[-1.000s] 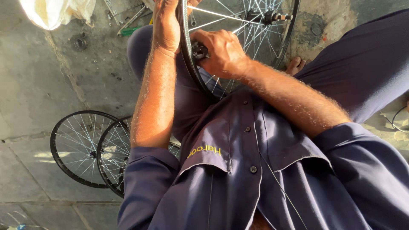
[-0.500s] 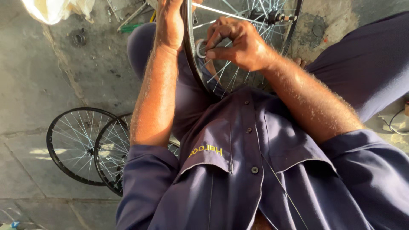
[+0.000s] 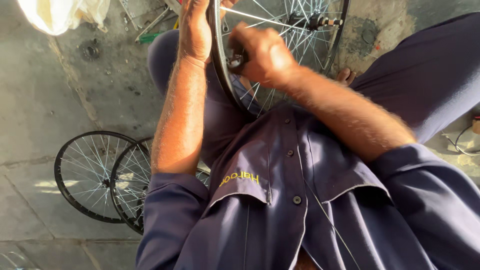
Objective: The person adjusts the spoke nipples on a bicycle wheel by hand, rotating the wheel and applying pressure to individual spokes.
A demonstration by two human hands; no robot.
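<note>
Wheel truing in hand: my right hand has shifted along the rim.

From the left: two black wheels [image 3: 100, 180] lie flat on the concrete floor [image 3: 40, 110]. My left hand [image 3: 196, 30] clasps the rim of the upright wheel [image 3: 280, 55] held over my lap, steadying it. My right hand [image 3: 265, 55], lower and nearer the hub a second ago, now sits clenched against the rim, pinching a small dark tool [image 3: 236, 61] (its kind is too blurred to tell). I judge the work has moved on to another spoke.
</note>
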